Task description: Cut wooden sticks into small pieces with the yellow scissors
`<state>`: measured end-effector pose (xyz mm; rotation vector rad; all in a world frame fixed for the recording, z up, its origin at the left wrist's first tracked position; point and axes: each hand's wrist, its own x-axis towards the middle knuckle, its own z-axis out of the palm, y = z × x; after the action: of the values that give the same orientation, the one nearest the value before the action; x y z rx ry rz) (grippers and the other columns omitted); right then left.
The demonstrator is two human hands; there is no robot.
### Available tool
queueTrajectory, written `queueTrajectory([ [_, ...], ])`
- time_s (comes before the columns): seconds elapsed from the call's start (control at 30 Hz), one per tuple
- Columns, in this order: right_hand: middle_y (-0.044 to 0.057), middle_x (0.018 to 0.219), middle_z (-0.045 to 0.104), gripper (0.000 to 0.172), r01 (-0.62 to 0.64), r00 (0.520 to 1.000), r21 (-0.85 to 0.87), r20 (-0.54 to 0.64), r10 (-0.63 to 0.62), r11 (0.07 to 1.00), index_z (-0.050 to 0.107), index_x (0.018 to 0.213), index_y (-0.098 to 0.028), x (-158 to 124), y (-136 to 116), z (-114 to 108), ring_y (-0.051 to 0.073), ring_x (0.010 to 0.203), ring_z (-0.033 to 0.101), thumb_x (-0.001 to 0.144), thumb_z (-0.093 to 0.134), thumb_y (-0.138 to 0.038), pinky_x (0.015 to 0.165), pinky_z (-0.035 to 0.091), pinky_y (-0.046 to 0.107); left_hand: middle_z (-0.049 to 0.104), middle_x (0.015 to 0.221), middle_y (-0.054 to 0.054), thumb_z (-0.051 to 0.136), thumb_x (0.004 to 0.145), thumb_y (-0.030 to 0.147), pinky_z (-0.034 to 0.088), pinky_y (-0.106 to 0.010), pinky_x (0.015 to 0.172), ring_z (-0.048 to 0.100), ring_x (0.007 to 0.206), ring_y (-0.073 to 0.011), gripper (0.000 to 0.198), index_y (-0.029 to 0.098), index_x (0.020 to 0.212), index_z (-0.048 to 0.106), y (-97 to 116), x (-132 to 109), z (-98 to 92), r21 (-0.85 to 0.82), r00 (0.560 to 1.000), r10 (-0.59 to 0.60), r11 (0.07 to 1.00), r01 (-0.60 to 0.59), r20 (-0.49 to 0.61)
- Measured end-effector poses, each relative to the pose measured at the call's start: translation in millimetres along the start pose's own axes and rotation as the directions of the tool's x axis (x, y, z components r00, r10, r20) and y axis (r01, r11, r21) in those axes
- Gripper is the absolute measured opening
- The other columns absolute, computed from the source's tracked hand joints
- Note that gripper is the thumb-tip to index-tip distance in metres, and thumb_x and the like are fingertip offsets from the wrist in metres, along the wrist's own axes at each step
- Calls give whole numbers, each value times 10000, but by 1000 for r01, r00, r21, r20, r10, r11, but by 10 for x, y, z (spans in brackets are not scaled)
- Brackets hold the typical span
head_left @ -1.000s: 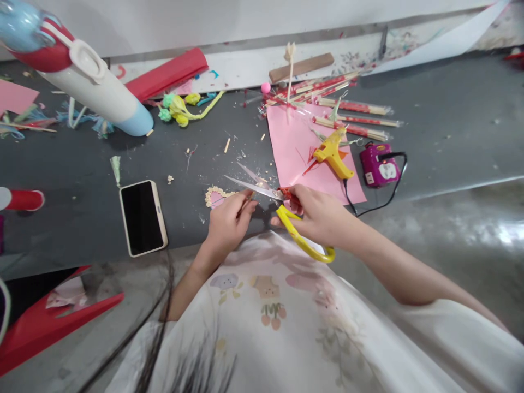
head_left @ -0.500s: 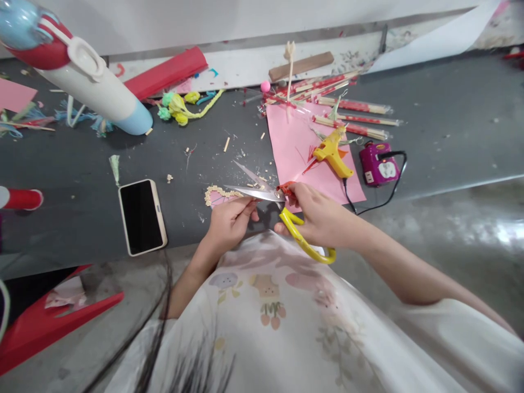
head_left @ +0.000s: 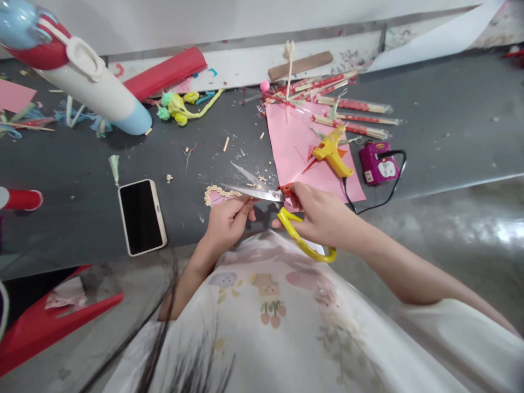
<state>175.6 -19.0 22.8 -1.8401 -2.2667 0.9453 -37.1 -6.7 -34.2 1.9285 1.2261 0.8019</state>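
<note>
My right hand [head_left: 323, 215] grips a pair of scissors [head_left: 262, 192], which has one yellow handle loop and a red part near the pivot. The blades are spread and point left, above the table. Just below the lower blade, my left hand [head_left: 227, 224] is closed in a pinch; what sits between its fingertips is too small to make out. Beyond its knuckles lies a pink paper piece [head_left: 219, 197] edged with tiny pale wooden bits, partly hidden by the hand. Small cut bits [head_left: 262, 178] are scattered near the blades.
A yellow glue gun [head_left: 333, 153] rests on a pink sheet [head_left: 282, 131], its cord near a purple box [head_left: 379, 164]. Wrapped sticks [head_left: 354, 105] lie behind. On the left are a phone [head_left: 141, 218], a tall bottle [head_left: 102, 90] and colored yarn [head_left: 178, 106].
Both hands have shifted very slightly left with the scissors. The blades stay spread, and nothing on the table has visibly moved.
</note>
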Motion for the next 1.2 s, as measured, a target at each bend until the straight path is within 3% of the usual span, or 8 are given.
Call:
queueTrajectory([
  [0.17,61,747,615,467,-25,1000,-49,0,25,999,471,844,-196,-14,-7,-4,219,643,599,798,565,-652,541,355,285,635,542,11,467,953,285,397,-201,522,550,490,-79,382,181,628,640,-25,-8,7,65,999,53,996,-52,-9],
  [0.27,65,744,617,470,-47,999,-41,-1,47,998,476,851,-193,-13,-8,6,225,651,605,800,562,-652,550,365,291,676,592,5,498,938,265,415,-201,545,569,511,-80,348,183,644,666,-40,-11,23,118,991,112,988,-103,-71],
  [0.37,89,825,635,481,-38,999,6,-4,38,999,500,925,-174,-10,2,26,242,731,620,813,554,-639,606,411,313,716,641,-7,524,920,242,439,-207,570,619,564,-96,311,184,668,696,-43,-16,41,142,979,148,981,-129,-138],
  [0.67,139,1020,605,563,49,999,108,-10,-48,993,464,1116,-145,-27,48,65,285,945,600,817,574,-609,783,475,393,742,690,-18,554,899,189,468,-224,612,659,628,-116,242,181,741,736,5,-39,46,150,972,126,984,-97,-198],
  [0.93,87,900,605,491,-22,999,130,26,19,991,447,950,-188,-7,4,35,240,798,596,807,548,-647,668,437,339,733,652,-10,575,879,145,465,-190,600,664,605,-96,228,155,709,727,4,-28,62,144,956,187,977,-157,-228],
  [1.2,66,766,590,496,-77,997,4,32,76,997,413,857,-209,-23,-31,35,232,678,581,818,490,-698,578,367,302,744,697,-15,563,901,143,470,-176,647,682,662,-89,219,150,745,716,-22,-33,91,148,947,225,970,-195,-229],
])
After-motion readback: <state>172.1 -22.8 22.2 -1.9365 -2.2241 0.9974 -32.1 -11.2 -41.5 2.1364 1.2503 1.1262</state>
